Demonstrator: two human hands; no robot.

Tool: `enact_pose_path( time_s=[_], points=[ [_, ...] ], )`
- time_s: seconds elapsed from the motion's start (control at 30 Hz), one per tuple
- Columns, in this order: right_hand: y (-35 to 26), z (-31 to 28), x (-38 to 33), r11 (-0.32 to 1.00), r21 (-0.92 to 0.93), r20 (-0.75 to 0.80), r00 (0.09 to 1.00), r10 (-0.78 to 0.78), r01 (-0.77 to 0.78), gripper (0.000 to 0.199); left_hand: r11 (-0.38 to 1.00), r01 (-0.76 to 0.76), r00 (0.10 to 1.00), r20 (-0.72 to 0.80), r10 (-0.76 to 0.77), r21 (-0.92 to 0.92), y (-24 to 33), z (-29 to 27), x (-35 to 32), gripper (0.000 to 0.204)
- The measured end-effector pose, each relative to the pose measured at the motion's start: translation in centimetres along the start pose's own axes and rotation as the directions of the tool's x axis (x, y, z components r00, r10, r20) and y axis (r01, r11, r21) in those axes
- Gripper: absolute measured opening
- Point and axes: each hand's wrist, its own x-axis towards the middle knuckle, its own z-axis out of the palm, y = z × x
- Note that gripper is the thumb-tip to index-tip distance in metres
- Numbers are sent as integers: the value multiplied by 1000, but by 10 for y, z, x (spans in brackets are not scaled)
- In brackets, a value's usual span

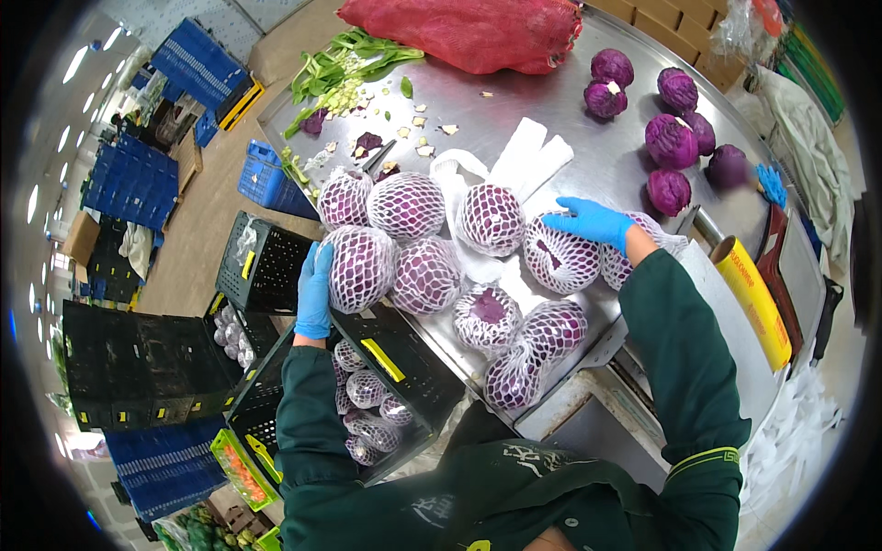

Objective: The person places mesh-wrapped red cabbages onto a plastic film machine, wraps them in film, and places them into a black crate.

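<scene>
My left hand (314, 289), in a blue glove, lies with extended fingers against the outer side of a red cabbage in white foam netting (361, 269). Over the top of another netted cabbage (560, 257) rests my right hand (590, 223), also gloved, its fingers stretched out and slightly apart. Between the hands sit several more netted cabbages (491, 220). At the near edge are a cabbage with its net gathered at the top (487, 318) and two netted ones touching (542, 354). White foam net sleeves (533, 161) lie flat behind them.
Bare red cabbages (672, 141) stand at the table's (514, 92) far right, beside another person's blue-gloved hand (771, 185). A red mesh sack (464, 32), leaf trimmings (349, 69) and a knife (378, 156) lie farther back. A black crate (404, 344) with netted cabbages stands below left.
</scene>
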Motion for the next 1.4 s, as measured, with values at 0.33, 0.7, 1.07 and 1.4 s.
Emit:
enact_pose_path(
  time_s=[0.33, 0.7, 1.07, 1.4],
  points=[
    [-2, 3, 11, 982, -188, 44, 999, 11, -2, 105, 978, 75, 964, 265, -22, -193, -25, -12, 25, 58],
    [17, -11, 28, 949, 230, 282, 948, 146, -214, 68, 932, -201, 942, 321, 99, 302, 30, 98, -61, 41],
    [-17, 3, -17, 984, -122, 61, 991, -121, 128, 84, 653, 726, 618, 621, -482, -215, -53, 261, -79, 26],
    [-80, -34, -190, 901, -361, -269, 898, -348, 241, 85, 827, 497, 618, 776, -125, -263, 15, 276, -203, 55]
  ],
)
